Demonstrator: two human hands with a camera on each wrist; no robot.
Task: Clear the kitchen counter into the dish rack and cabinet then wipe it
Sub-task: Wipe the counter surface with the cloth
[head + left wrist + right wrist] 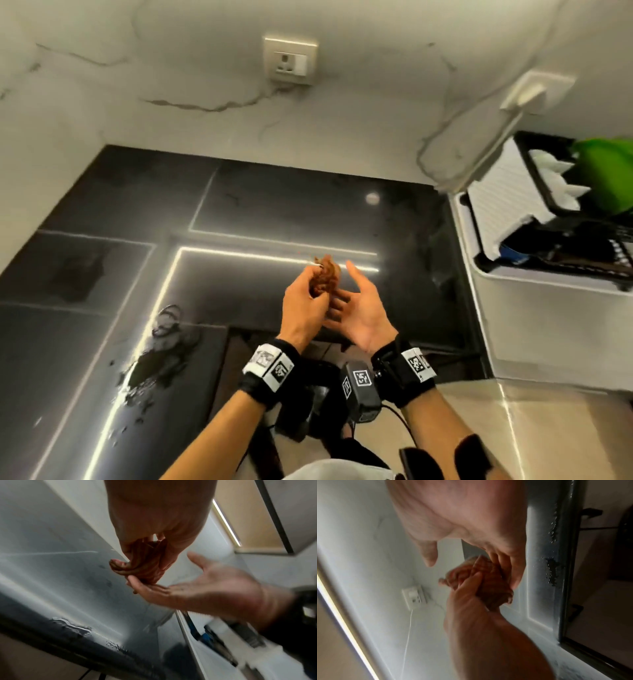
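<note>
A bunched orange-brown cloth hangs above the middle of the black glossy counter. My left hand grips the cloth, fingers curled round its bundle. In the left wrist view the cloth dangles from the left hand. My right hand lies palm up beside it, fingers straight. Its fingertips touch the underside of the cloth, and the thumb stands apart. The right wrist view shows the right hand laid flat along the cloth, with the left hand clenched on the cloth from below.
A dish rack with a green item stands on a white tray at the right. Water drops and a puddle lie on the counter's front left. A wall socket sits on the marble backsplash.
</note>
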